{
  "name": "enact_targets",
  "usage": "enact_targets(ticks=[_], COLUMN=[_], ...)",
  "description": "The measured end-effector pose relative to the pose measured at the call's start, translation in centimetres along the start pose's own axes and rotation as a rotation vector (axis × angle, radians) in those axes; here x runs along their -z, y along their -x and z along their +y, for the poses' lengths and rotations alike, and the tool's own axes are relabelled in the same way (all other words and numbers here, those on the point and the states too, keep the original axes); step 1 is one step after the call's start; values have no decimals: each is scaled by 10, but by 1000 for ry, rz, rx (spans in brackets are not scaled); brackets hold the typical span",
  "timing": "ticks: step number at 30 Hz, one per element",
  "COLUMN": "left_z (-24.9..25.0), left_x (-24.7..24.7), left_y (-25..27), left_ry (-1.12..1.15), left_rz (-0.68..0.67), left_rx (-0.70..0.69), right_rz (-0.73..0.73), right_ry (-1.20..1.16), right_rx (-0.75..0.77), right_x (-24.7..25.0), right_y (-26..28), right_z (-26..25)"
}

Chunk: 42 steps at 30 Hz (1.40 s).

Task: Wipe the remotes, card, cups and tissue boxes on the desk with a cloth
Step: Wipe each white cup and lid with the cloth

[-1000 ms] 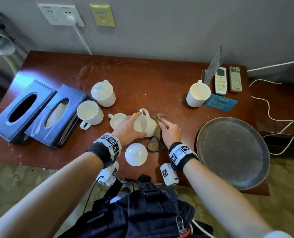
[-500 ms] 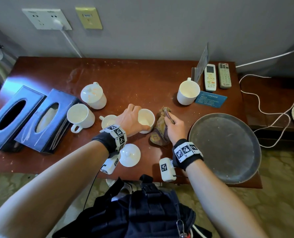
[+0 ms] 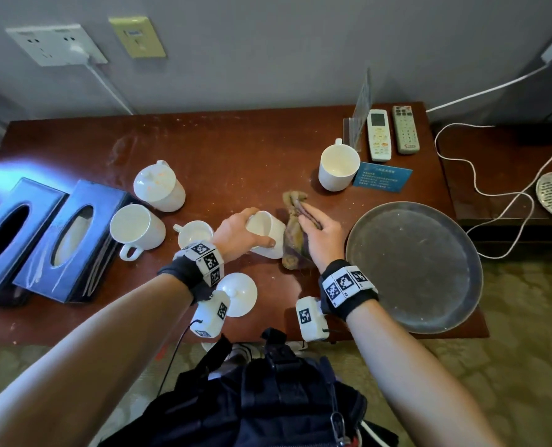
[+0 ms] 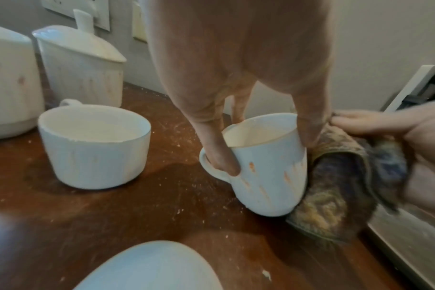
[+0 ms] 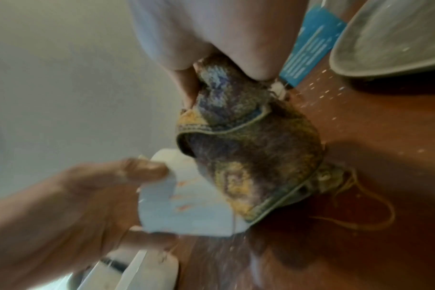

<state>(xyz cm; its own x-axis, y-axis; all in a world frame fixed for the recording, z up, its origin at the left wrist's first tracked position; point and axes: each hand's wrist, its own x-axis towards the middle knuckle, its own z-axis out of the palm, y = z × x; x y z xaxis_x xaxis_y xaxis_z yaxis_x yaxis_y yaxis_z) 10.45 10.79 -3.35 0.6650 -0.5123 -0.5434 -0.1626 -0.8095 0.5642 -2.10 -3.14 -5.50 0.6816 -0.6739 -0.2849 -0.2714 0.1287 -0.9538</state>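
At the desk's middle my left hand (image 3: 236, 232) grips a white cup (image 3: 266, 233) (image 4: 268, 166), tilted on its base, with a finger through the handle and the thumb on its side. My right hand (image 3: 319, 230) holds a brown-and-yellow cloth (image 3: 295, 227) (image 5: 249, 157) bunched against the cup's right side. The cup (image 5: 186, 206) shows orange streaks. Other white cups (image 3: 137, 230) (image 3: 195, 232) (image 3: 337, 167), a lidded cup (image 3: 158, 187) and a loose lid (image 3: 239, 293) stand around. Two dark tissue boxes (image 3: 7, 237) (image 3: 71, 240) lie at the left. Two remotes (image 3: 378, 135) (image 3: 405, 130) and a blue card (image 3: 382, 176) are at the back right.
A large round metal tray (image 3: 413, 269) lies just right of my right hand, overhanging the desk's front edge. A clear card stand (image 3: 360, 114) rises behind the back-right cup. White cables (image 3: 493, 195) run over a lower table on the right. Crumbs speckle the desk (image 3: 236, 146).
The cup has turned from lying sideways with its handle up to standing tilted in my left hand. My right hand has slid the cloth along the cup's right side.
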Motion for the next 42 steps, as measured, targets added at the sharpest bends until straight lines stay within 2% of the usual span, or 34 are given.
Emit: enact_targets(ticks=[4,6,9,11,16,18,22,23,29,33,36,40,42], left_z=[-13,-18,-21,-20,-23,-23,-21,-20,-25,-26,-24,-18,-17], left_x=[-5,-6,-7,-7,-5,-4,-4,-4,-4,-4,-5,-4,-2], left_y=[4,9,10,9,6,5,6,6,4,8,8,5,4], left_ry=[133,176,157,183,238,242,211,212,216,110,14,-20,-16], left_rz=[-7,-6,-21,-26,-8,-23,-19,-15,-8,-43,-12,44,43], left_rx=[48,58,50,50,59,60,40,45,48,-38,-77,-38,-8], right_rz=[-220,-212,-147,-131,-182,-208,-136,-133,-188,-203,-182,-132,-157], right_ry=[185,249,248,267,315,357,316,343,316,272,223,103,93], right_rx=[137,136,6,-7,226,267,31,13,219,96,27,56,104], right_x=[-27,-32,-31,-31,-35,-32,-17,-16,-32,-22,-25,-38,-41], right_y=[11,8,-6,-12,5,10,-12,-16,0,-17,-27,-12,3], right_z=[6,19,28,23,7,13,24,23,14,18,12,7,12])
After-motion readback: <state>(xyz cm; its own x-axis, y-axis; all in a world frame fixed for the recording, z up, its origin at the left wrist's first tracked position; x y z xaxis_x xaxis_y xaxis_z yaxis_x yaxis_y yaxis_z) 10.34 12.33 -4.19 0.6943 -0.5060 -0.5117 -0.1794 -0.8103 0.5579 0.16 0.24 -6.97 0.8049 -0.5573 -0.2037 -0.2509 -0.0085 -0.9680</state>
